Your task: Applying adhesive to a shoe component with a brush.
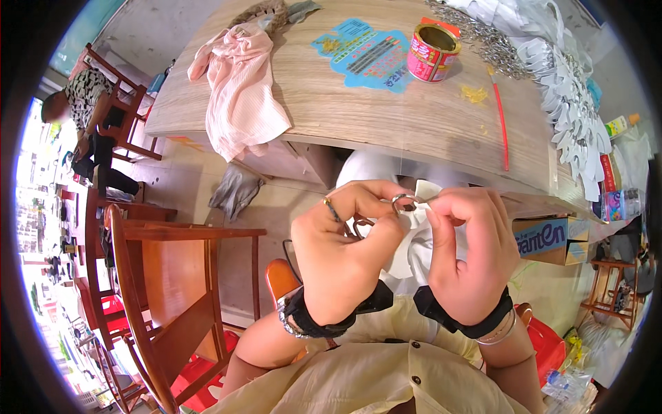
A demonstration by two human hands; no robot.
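Observation:
Just in front of my body, both hands are raised close together near the table's front edge. My left hand (348, 255) is closed, pinching a shiny metal ring (402, 199) between thumb and forefinger. A second metal loop seems to sit lower, among its curled fingers. My right hand (476, 255) is closed on a thin white piece (414, 241), whose folds hang down between the two hands. The ring touches the upper edge of this white piece; whether it passes through cannot be made out.
On the wooden table (414, 117) lie a pink cloth (241, 90), a blue printed sheet (369, 58), an open red can (433, 54), a red stick (500, 124) and a heap of metal pieces (483, 38). White pieces (569, 110) hang over its right edge. A wooden chair (179, 276) stands left; a person (89, 103) sits beyond.

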